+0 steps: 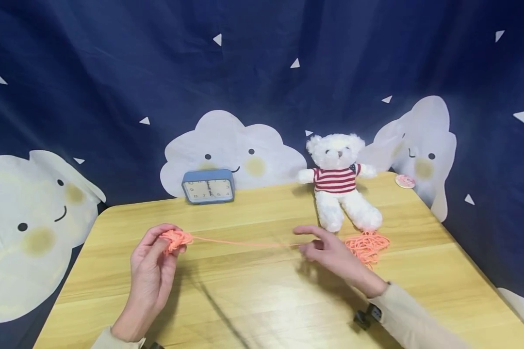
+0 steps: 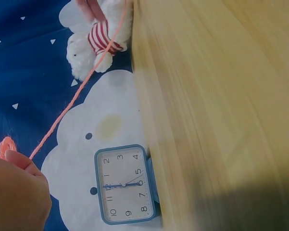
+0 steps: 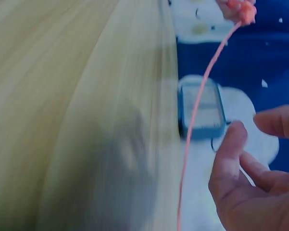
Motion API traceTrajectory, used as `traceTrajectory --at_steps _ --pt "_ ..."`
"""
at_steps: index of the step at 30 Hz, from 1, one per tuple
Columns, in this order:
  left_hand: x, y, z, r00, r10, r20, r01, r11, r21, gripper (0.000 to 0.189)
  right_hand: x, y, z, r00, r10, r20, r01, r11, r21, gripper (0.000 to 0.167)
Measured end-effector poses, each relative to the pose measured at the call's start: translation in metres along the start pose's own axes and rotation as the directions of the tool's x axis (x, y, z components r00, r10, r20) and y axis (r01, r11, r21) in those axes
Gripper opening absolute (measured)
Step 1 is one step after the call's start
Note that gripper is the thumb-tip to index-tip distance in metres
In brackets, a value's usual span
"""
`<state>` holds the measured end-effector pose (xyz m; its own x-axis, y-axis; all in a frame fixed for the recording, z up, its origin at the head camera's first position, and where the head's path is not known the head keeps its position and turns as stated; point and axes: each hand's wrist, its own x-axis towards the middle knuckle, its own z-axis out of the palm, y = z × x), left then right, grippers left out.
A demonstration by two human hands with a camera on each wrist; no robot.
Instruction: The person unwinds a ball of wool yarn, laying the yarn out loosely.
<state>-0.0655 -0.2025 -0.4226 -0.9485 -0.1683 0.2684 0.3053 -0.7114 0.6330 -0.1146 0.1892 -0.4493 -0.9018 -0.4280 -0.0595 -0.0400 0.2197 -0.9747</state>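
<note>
In the head view my left hand [image 1: 153, 271] grips a small bundle of coral-orange yarn [image 1: 176, 240] between thumb and fingers, raised over the wooden table. From it a single yarn strand [image 1: 244, 242] stretches right, towards my right hand [image 1: 332, 254]. In the right wrist view, the right thumb and fingers [image 3: 230, 149] stand apart with nothing pinched between them; the strand [image 3: 197, 106] passes beside them. A loose pile of the same yarn [image 1: 368, 248] lies on the table just beyond the right hand, at the foot of a white teddy bear [image 1: 336, 180].
A blue clock [image 1: 208, 186] stands at the back left of the table [image 1: 253, 300]. The bear, in a red-striped shirt, sits at the back right edge. A round pink-and-white disc [image 1: 405, 182] lies at the far right corner. Behind hangs a dark blue curtain [image 1: 253, 82] with clouds.
</note>
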Motion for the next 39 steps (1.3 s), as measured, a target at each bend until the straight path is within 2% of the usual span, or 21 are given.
traceTrajectory --at_steps 3,6,8,11,15,20,23,25,28,32,39 --pt "0.000 0.000 0.001 1.000 -0.009 -0.005 0.009 1.000 0.012 0.027 0.017 0.002 0.021 0.994 -0.007 0.107 0.001 0.999 0.052 0.058" --pt "0.000 0.000 0.002 1.000 -0.013 -0.017 0.013 1.000 0.022 0.026 0.029 0.003 0.037 0.985 -0.017 0.172 0.006 0.998 0.062 0.049" --pt "0.000 0.000 0.002 1.000 -0.012 -0.019 0.013 1.000 0.024 0.026 0.033 0.003 0.044 0.982 -0.016 0.189 0.006 0.998 0.055 0.039" --pt "0.000 0.000 0.003 1.000 -0.011 -0.015 0.012 1.000 0.019 0.026 0.034 0.002 0.046 0.986 -0.016 0.168 0.013 1.000 0.015 0.025" --pt "0.000 -0.001 0.003 1.000 -0.017 -0.025 0.017 1.000 0.026 0.028 0.027 0.001 0.038 0.993 -0.028 0.112 0.032 0.999 -0.034 0.019" --pt "-0.001 0.000 0.004 0.995 -0.023 -0.096 0.034 0.994 0.106 0.031 0.017 0.003 0.015 0.998 -0.058 0.009 0.059 0.996 -0.072 0.018" --pt "-0.002 0.000 0.004 0.992 -0.023 -0.125 0.041 0.988 0.146 0.031 0.009 0.003 0.000 0.995 -0.079 -0.063 0.076 0.996 -0.048 0.020" --pt "-0.002 0.000 0.004 0.992 -0.025 -0.123 0.042 0.989 0.139 0.030 0.003 0.003 -0.011 0.989 -0.076 -0.123 0.074 0.997 -0.022 0.019" --pt "-0.002 0.001 0.003 0.994 -0.021 -0.103 0.031 0.994 0.100 0.030 -0.007 0.002 -0.027 0.974 -0.039 -0.225 0.044 0.999 0.017 0.017" --pt "-0.002 0.001 0.002 0.996 -0.016 -0.086 0.021 0.998 0.060 0.029 -0.018 0.004 -0.046 0.941 0.013 -0.337 0.008 0.998 0.062 0.016" --pt "-0.003 0.001 0.000 0.996 -0.022 -0.085 0.027 0.997 0.066 0.029 -0.034 0.010 -0.080 0.892 0.054 -0.449 -0.005 0.994 0.108 0.012"
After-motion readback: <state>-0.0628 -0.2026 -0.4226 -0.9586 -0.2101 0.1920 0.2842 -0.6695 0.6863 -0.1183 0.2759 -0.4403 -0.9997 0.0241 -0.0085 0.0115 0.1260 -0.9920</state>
